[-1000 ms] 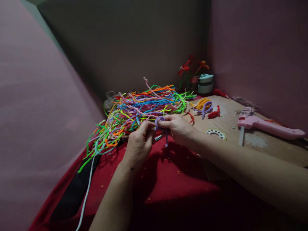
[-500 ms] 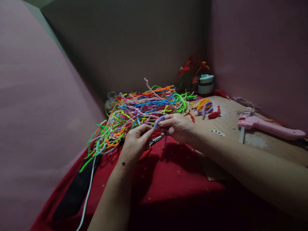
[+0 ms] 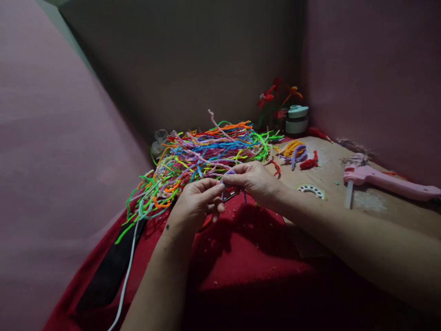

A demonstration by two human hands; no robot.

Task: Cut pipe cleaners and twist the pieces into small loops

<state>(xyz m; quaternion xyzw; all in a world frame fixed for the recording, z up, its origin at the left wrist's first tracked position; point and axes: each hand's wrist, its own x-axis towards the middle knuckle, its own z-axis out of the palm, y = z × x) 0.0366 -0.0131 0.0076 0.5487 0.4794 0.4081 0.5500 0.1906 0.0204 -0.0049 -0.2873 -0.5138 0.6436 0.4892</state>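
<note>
My left hand (image 3: 197, 202) and my right hand (image 3: 253, 181) meet over a red cloth (image 3: 248, 248), both pinching a short purple pipe cleaner (image 3: 227, 177) between their fingertips. One purple end hangs down below my right hand. Most of the piece is hidden by my fingers. Just behind my hands lies a big heap of pipe cleaners (image 3: 206, 156) in many colours.
A pink glue gun (image 3: 386, 180) lies at the right on a brown board (image 3: 330, 161). A white ring (image 3: 311, 190), small pipe-cleaner pieces (image 3: 296, 154), a pale tub (image 3: 296, 119) and red flowers (image 3: 275, 96) sit farther back. A white cable (image 3: 126, 276) crosses a black strip at left.
The purple loop that stood up between my fingers is now pressed down and mostly hidden. My hands have closed in on each other; the view has shifted slightly.
</note>
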